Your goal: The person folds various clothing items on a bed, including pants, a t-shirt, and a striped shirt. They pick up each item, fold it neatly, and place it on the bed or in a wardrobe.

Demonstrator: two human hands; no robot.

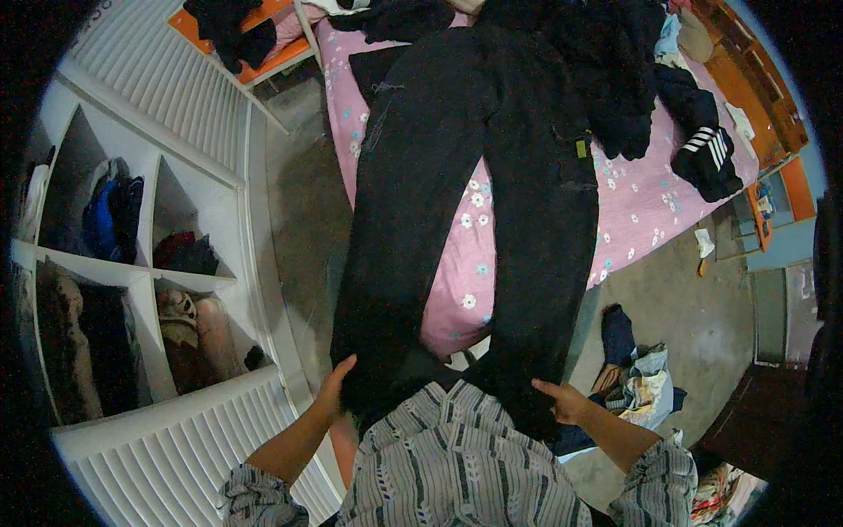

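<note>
A pair of black trousers (428, 151) stretches from the bed toward me, its two legs spread apart. The upper part lies on a pink floral bedsheet (632, 217), and the leg ends hang over the near edge against my striped shirt. My left hand (339, 388) grips the outer side of the left leg near its end, thumb on top. On the other leg, my right hand (560, 398) holds the outer edge with the thumb showing. The fingers of both hands are mostly hidden. A small yellow-green tag (581, 149) shows on the right side of the trousers.
White cubby shelves (148, 270) with folded clothes stand at the left, above louvred panels. Dark garments, including black clothing with white stripes (708, 148), lie on the bed. A clothes pile (639, 388) rests on the floor at right. An orange chair (276, 59) stands at the upper left.
</note>
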